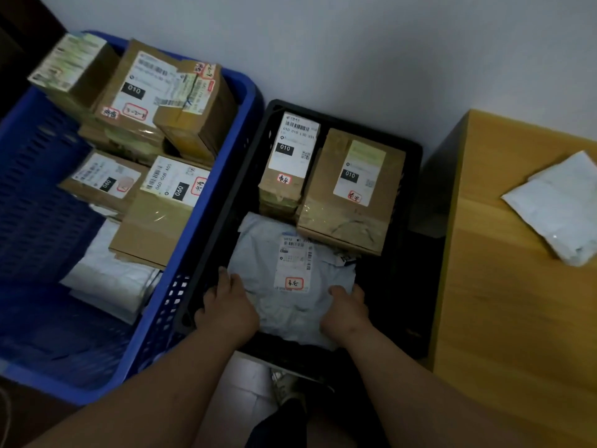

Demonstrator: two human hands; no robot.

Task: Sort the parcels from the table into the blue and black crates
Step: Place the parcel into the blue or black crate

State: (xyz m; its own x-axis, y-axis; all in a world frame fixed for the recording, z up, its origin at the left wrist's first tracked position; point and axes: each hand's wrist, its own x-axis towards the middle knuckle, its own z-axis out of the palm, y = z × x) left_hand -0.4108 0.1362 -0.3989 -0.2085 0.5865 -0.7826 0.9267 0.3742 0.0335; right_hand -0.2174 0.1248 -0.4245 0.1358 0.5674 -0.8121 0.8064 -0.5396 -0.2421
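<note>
While both hands, left (226,305) and right (347,310), grip the crinkled grey plastic parcel (284,286) in the black crate (416,150), taped cardboard boxes (352,189) stand behind; another soft pouch (559,205) lies on the wooden bench (504,318).

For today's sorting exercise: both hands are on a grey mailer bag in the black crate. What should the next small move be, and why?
Probably let go and lift both hands clear. The grey mailer bag already lies inside the black crate, in front of two cardboard boxes, with the left hand and right hand gripping its near corners. A white bag still waits on the wooden table.
</note>
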